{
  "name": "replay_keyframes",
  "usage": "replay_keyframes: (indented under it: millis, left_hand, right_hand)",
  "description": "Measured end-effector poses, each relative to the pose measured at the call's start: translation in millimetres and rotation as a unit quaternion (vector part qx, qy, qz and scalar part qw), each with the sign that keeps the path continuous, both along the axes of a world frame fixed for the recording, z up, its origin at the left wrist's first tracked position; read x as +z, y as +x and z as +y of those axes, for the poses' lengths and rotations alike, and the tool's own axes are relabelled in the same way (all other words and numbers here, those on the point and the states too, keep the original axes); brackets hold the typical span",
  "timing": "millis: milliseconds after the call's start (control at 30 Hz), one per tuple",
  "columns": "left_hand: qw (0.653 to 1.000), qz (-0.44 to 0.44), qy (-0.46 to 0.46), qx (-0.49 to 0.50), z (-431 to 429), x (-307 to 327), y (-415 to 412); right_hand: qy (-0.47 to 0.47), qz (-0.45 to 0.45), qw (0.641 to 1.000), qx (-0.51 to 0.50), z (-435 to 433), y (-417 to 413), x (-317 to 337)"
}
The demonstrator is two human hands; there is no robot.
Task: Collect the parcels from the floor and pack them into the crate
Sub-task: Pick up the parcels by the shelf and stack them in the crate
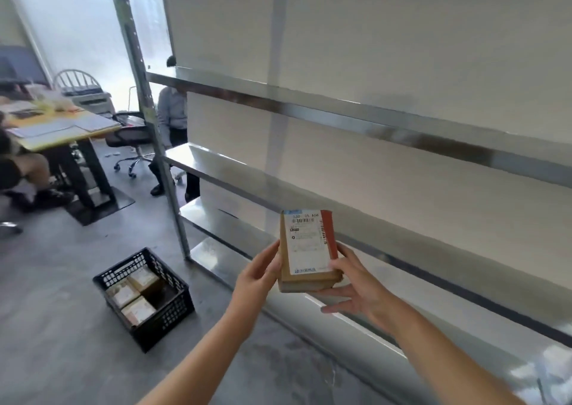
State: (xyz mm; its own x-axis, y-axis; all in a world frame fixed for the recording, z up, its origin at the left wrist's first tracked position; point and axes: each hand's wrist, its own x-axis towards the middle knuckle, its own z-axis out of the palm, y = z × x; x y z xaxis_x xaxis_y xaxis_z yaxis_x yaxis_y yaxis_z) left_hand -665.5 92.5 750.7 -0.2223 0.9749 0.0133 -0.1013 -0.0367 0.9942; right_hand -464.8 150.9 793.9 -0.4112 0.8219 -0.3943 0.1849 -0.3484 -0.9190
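Left hand (258, 273): grips the parcel's left edge.
Right hand (356, 287): grips its lower right corner, thumb on the red side.
Parcel (305, 250): held aloft, long axis 12 to 6 o'clock, label facing the camera.
Crate (173, 308): at 8 o'clock, holding three boxes (137, 310).
Floor (62, 281): grey concrete.
Room: steel shelves (309, 107) behind; table (55, 140) at 10 o'clock.
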Motion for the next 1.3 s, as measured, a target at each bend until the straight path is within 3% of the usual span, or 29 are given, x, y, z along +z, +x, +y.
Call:
replay_keyframes:
  millis: [133,267,567,833,1067,1300]
  left_hand:
    - [0.998,-0.022,-0.050,0.042,7.0,-21.9,-54.2]
    - [0.990,-0.061,-0.080,0.103,19.6,-33.0,-115.6]
    - [0.949,-0.112,-0.090,0.282,75.6,-27.2,-236.0]
    - [0.904,-0.130,-0.106,0.393,84.9,-51.8,-319.4]
    - [0.880,-0.158,-0.107,0.435,86.9,-88.3,-422.5]
    - [0.881,-0.172,-0.140,0.418,111.7,-112.1,-537.7]
  right_hand:
    - [-0.030,-0.062,0.996,0.063,34.8,-57.7,-18.4]
    - [0.027,-0.108,0.991,0.076,76.7,-141.0,-31.0]
    - [0.017,-0.013,0.977,0.213,185.9,-311.7,-36.2]
    - [-0.025,-0.043,0.949,0.311,217.6,-434.0,-65.7]
    - [-0.036,-0.070,0.935,0.347,220.3,-554.9,-98.1]
    - [-0.046,-0.110,0.947,0.298,233.0,-661.5,-110.5]
